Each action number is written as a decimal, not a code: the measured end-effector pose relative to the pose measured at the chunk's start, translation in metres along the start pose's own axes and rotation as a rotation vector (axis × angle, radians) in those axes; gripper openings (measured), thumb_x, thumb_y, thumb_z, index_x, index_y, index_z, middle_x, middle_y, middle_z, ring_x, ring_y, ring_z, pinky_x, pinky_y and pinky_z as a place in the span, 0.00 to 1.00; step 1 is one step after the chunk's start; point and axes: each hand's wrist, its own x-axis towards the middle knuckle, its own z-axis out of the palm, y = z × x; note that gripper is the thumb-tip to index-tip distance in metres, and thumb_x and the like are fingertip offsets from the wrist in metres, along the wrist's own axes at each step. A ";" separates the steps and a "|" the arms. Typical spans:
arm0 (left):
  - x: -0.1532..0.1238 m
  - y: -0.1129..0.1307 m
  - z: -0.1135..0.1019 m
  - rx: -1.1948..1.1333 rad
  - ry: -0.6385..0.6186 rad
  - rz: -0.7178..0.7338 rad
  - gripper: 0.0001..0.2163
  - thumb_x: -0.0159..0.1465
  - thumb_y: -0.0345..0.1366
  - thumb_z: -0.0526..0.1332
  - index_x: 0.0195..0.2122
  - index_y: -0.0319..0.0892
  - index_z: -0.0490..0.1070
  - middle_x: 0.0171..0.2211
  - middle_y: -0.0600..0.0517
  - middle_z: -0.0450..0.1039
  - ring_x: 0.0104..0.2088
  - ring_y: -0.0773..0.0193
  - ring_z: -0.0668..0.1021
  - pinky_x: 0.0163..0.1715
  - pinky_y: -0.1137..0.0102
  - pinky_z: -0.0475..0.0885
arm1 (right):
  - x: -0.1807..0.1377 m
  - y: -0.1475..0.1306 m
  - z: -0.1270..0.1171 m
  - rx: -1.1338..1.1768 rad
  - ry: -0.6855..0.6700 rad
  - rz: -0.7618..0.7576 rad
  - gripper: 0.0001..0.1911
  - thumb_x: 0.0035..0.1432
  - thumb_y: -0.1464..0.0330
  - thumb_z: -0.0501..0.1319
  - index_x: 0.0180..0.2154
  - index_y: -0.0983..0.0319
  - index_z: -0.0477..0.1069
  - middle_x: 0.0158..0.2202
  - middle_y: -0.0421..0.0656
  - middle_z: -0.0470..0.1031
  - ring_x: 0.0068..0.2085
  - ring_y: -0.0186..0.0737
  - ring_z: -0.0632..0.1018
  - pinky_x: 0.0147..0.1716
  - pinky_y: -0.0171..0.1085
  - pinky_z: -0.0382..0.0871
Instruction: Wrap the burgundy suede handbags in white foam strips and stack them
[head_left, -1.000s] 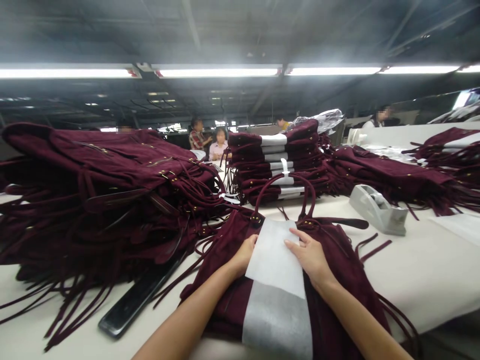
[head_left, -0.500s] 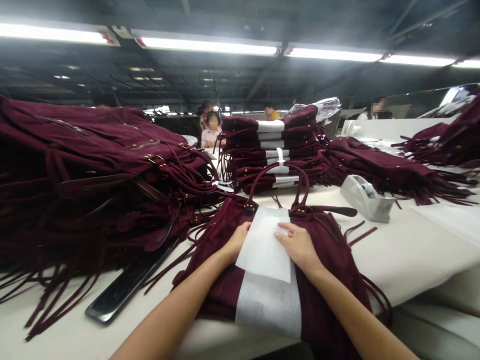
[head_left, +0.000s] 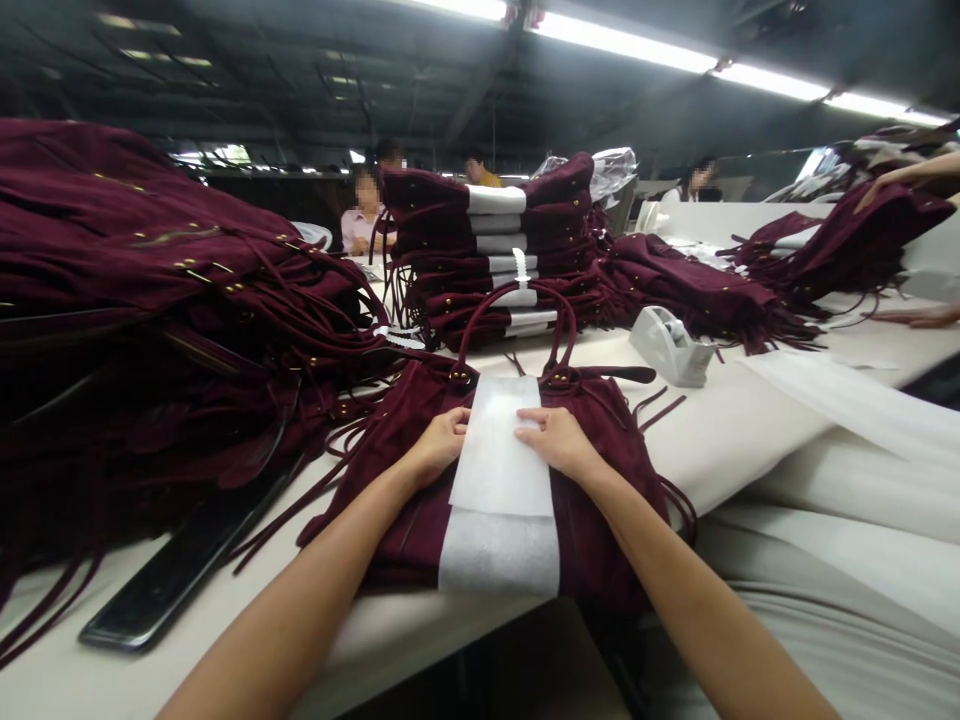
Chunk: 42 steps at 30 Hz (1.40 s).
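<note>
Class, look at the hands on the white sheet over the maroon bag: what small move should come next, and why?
Probably the right hand should slide down and press the lower edge of the upper white sheet, while the left hand steadies it. That edge overlaps the lower white band on the maroon bag, yet both hands touch the sheet higher up.

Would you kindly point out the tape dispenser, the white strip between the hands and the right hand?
Tape dispenser (head_left: 670,352): head view, on its grey body.
White strip (head_left: 500,475): head view, on its upper layer.
Right hand (head_left: 561,441): head view, on its back.
</note>
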 end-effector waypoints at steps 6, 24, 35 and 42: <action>0.000 0.003 0.001 0.014 0.016 -0.016 0.29 0.44 0.32 0.75 0.47 0.36 0.68 0.26 0.51 0.78 0.23 0.61 0.79 0.25 0.71 0.73 | -0.003 -0.006 0.000 0.018 0.024 0.032 0.23 0.52 0.68 0.67 0.51 0.64 0.75 0.41 0.46 0.81 0.41 0.43 0.80 0.46 0.37 0.72; -0.021 0.023 0.008 0.572 0.385 0.714 0.13 0.66 0.39 0.55 0.46 0.41 0.73 0.51 0.46 0.72 0.52 0.58 0.74 0.57 0.65 0.65 | -0.028 -0.022 0.015 -0.488 0.095 0.003 0.19 0.62 0.62 0.57 0.54 0.55 0.73 0.44 0.49 0.79 0.45 0.49 0.79 0.44 0.41 0.70; -0.025 0.000 0.019 1.197 -0.428 0.460 0.33 0.68 0.51 0.50 0.69 0.40 0.44 0.70 0.43 0.38 0.70 0.55 0.45 0.67 0.57 0.40 | -0.054 -0.017 0.011 -0.301 0.111 -0.039 0.28 0.61 0.66 0.59 0.62 0.60 0.64 0.44 0.50 0.79 0.46 0.50 0.78 0.48 0.42 0.69; -0.029 0.005 0.020 1.250 -0.440 0.457 0.33 0.68 0.52 0.50 0.70 0.42 0.43 0.70 0.45 0.37 0.70 0.54 0.44 0.67 0.56 0.39 | -0.089 0.011 -0.009 0.151 0.273 -0.005 0.20 0.62 0.72 0.51 0.53 0.67 0.70 0.37 0.47 0.79 0.23 0.32 0.76 0.23 0.32 0.73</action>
